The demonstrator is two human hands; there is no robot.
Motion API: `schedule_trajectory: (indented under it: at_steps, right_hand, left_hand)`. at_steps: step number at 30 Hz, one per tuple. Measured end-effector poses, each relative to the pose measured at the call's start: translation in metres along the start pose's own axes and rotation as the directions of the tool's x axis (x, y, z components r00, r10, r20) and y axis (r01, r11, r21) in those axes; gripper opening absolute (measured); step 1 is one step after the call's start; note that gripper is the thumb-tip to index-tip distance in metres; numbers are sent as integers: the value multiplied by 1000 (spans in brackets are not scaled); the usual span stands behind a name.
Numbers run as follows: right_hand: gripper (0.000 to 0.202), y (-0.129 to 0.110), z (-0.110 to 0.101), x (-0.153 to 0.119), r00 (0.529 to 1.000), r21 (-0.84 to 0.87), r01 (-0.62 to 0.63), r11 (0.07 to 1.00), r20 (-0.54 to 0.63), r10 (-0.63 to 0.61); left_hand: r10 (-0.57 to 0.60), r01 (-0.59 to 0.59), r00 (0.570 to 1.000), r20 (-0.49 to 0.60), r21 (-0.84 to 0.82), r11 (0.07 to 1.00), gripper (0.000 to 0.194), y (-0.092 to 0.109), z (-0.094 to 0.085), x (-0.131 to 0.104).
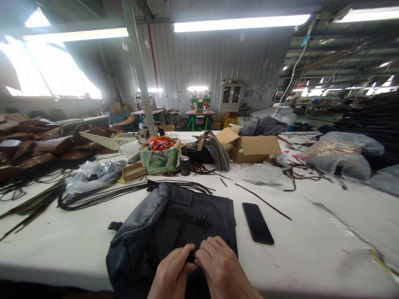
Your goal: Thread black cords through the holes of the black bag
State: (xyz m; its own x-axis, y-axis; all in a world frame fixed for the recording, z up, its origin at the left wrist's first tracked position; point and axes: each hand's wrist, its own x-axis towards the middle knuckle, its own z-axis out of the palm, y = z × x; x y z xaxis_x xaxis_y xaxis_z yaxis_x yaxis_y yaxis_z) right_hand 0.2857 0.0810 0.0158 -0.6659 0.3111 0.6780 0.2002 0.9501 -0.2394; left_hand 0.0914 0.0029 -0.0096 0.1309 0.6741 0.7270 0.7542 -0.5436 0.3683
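Observation:
A dark grey bag (162, 226) lies flat on the white table (311, 232) right in front of me. Both my hands rest on its near edge, side by side. My left hand (173, 272) and my right hand (220, 268) pinch a small dark part of the bag between their fingertips; what that part is stays hidden under the fingers. A black strap with a buckle (199, 220) runs across the bag's middle.
A black phone (257, 223) lies just right of the bag. Black cords (102, 197), plastic bags (93, 174), a green sack (160, 155), a small black can (185, 165) and an open cardboard box (249, 147) crowd the far side. Brown leather pieces (34, 145) pile at left. A person (120, 116) sits far back.

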Motion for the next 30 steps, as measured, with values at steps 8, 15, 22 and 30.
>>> schedule_trajectory:
  at_steps: [8,15,22,30]
  right_hand:
    - [15,-5,-7,-16,945,361,-309,880,17,325]
    - [16,-5,-7,-19,951,313,-292,904,-2,308]
    - [19,-7,14,-19,958,214,-230,950,-122,259]
    - [29,-10,28,-19,958,217,-222,951,-131,254]
  left_hand:
    - [-1,2,1000,-18,89,996,37,0,4,-7]
    - [7,-8,1000,7,17,1000,49,2,12,-14]
    - [10,-8,1000,-20,90,996,45,3,9,-14]
    - [-50,50,999,-1,-12,999,55,7,9,-14]
